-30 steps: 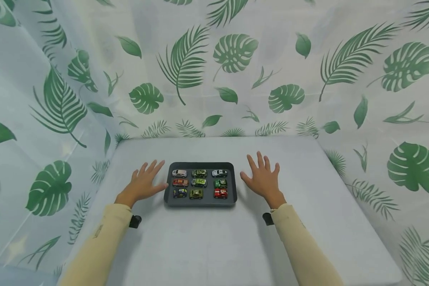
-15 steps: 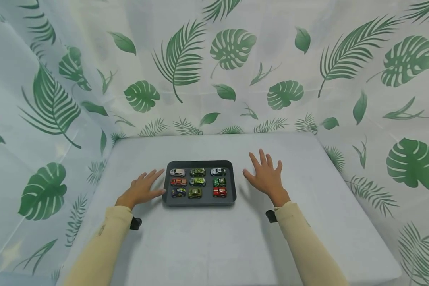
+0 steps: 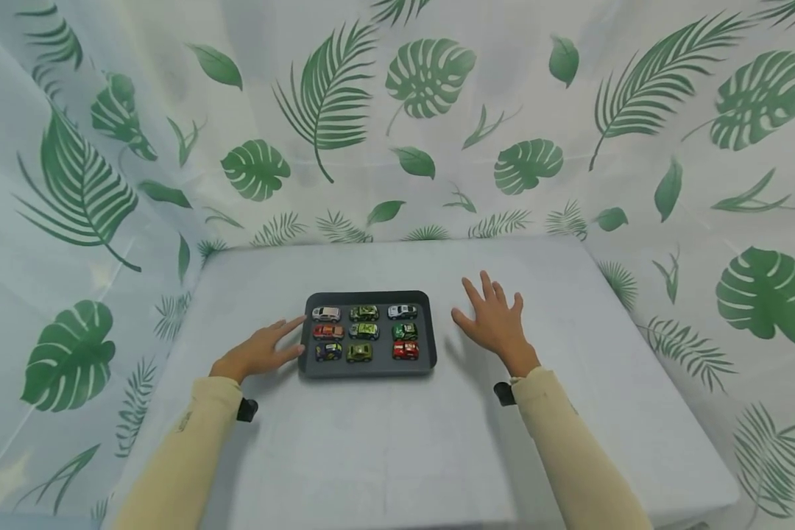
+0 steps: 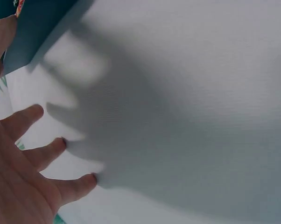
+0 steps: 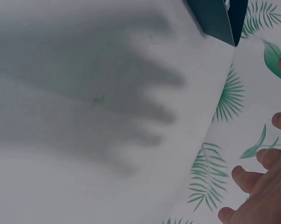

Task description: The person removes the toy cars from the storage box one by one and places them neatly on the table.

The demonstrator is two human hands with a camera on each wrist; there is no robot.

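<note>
A dark grey rectangular tray [image 3: 371, 372] lies on the table with several small toy cars in three rows. The left column has a silver car [image 3: 326, 314], an orange car [image 3: 328, 331] and a dark blue car [image 3: 328, 351]; a red car [image 3: 405, 350] is at the front right. My left hand [image 3: 260, 352] is at the tray's left side, fingers extended, thumb and index fingertip at the rim. In the left wrist view, the thumb overlaps the tray's wall [image 4: 35, 32]. Right of the tray, my right hand [image 3: 497, 324] hovers apart from it, fingers spread, holding nothing.
A white cloth covers the table [image 3: 384, 456]. Behind it and along both sides hangs a white curtain [image 3: 371, 73] printed with green leaves. The table's right front corner shows at lower right.
My left hand has come down closer to the tray's left rim, its fingers less spread. My right hand has shifted slightly right of the tray. The cars keep their places in the tray.
</note>
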